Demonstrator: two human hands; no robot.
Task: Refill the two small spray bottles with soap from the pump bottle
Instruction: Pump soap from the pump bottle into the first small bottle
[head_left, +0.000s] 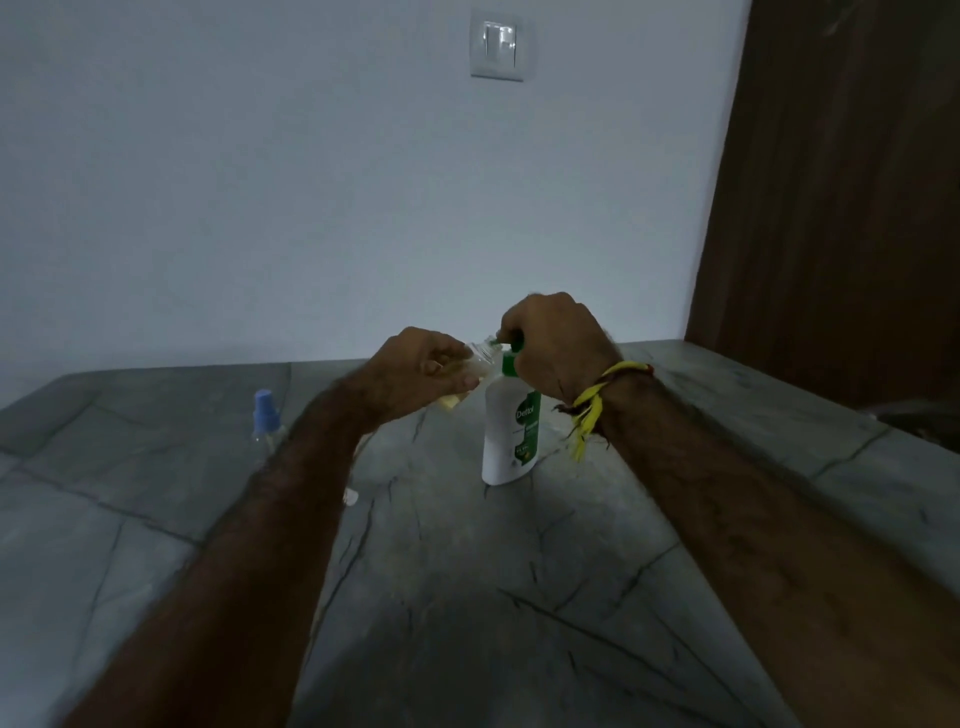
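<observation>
A white pump bottle (509, 436) with a green label and green pump stands upright on the grey stone counter (467, 597). My right hand (556, 343) is closed over its pump head from above. My left hand (421, 371) holds a small clear spray bottle (480, 358), tilted, with its open neck right at the pump's nozzle; yellowish liquid shows at its lower end. A second small spray bottle (266, 423) with a blue cap stands upright on the counter to the left, partly hidden by my left forearm.
A small pale object (351, 497), perhaps the removed spray top, lies on the counter beside my left forearm. A white wall with a light switch (498, 44) rises behind the counter. A brown wooden panel (831, 208) stands at the right.
</observation>
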